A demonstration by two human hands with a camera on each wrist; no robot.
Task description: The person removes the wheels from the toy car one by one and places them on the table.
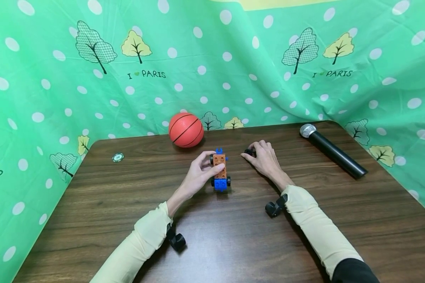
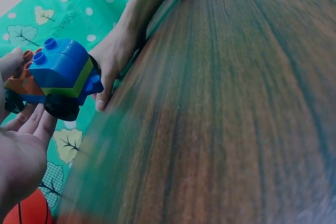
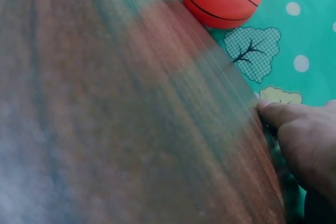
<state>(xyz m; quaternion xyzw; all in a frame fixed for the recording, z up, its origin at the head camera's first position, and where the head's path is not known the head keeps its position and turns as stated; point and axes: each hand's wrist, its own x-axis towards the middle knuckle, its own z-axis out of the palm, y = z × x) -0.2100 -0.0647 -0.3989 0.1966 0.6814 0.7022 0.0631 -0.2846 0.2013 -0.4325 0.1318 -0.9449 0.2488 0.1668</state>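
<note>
In the head view my left hand (image 1: 195, 176) grips a toy car (image 1: 220, 184) of orange and blue building blocks, thumb on top and fingers along its left side. Black wheels show at its lower corners and upper left; a bare blue axle stub (image 1: 227, 158) sticks out at the upper right. The left wrist view shows the car's blue block (image 2: 62, 66) with a lime-green layer under it. To the right of the car, my right hand (image 1: 267, 160) pinches a small black round piece (image 1: 249, 151), like a wheel, close over the table; fingers partly hide it.
An orange-red toy basketball (image 1: 186, 130) stands at the table's back edge. A black microphone (image 1: 334, 151) with a silver head lies at the right, and a green and white chip (image 1: 118, 157) at the left. A green curtain (image 1: 212, 59) hangs behind the wooden table (image 1: 226, 243).
</note>
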